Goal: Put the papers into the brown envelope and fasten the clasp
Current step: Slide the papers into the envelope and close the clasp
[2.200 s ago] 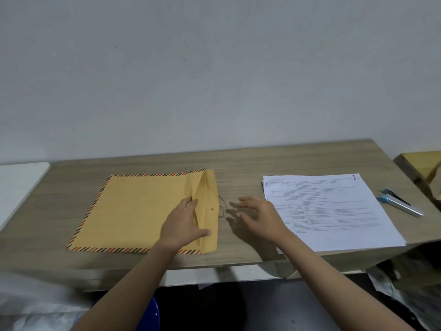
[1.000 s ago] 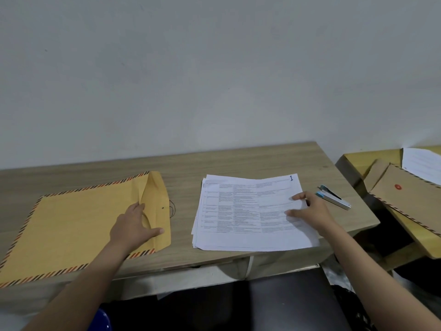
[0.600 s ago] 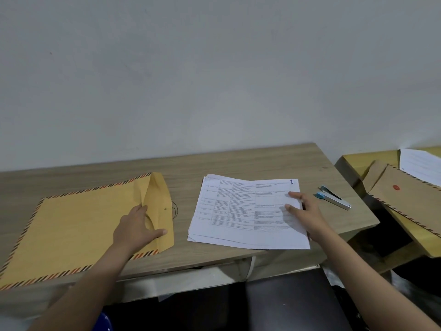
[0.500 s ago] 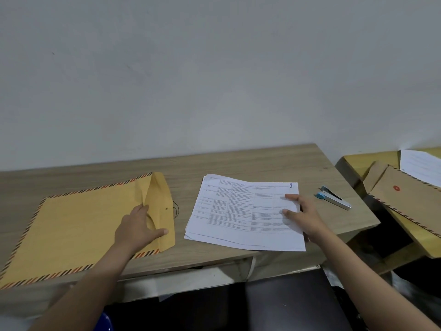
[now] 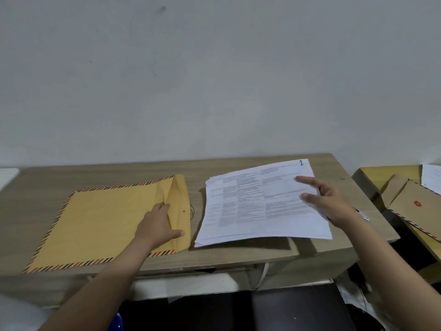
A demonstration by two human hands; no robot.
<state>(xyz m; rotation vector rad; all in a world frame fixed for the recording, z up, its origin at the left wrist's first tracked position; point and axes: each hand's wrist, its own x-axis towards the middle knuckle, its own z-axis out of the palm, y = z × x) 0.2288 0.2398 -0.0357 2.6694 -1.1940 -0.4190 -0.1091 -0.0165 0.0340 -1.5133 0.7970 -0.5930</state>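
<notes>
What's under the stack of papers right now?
The papers are lifted at their right side by the right hand. Beneath shows bare wooden desk in shadow. Their left edge seems to touch it. Anything farther under is covered.

wooden desk (image 5: pixel 238 166) w/ grey wall (image 5: pixel 214 80) behind; 2nd envelope (image 5: pixel 415 204) on side box at right

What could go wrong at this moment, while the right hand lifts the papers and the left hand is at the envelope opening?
1. The right hand grips the papers at one side only; the loose stack sags and looks uneven, so sheets may slip apart.
2. The left hand parts the brown envelope only slightly at its flap; the stack's edge may catch there and crumple.
</notes>
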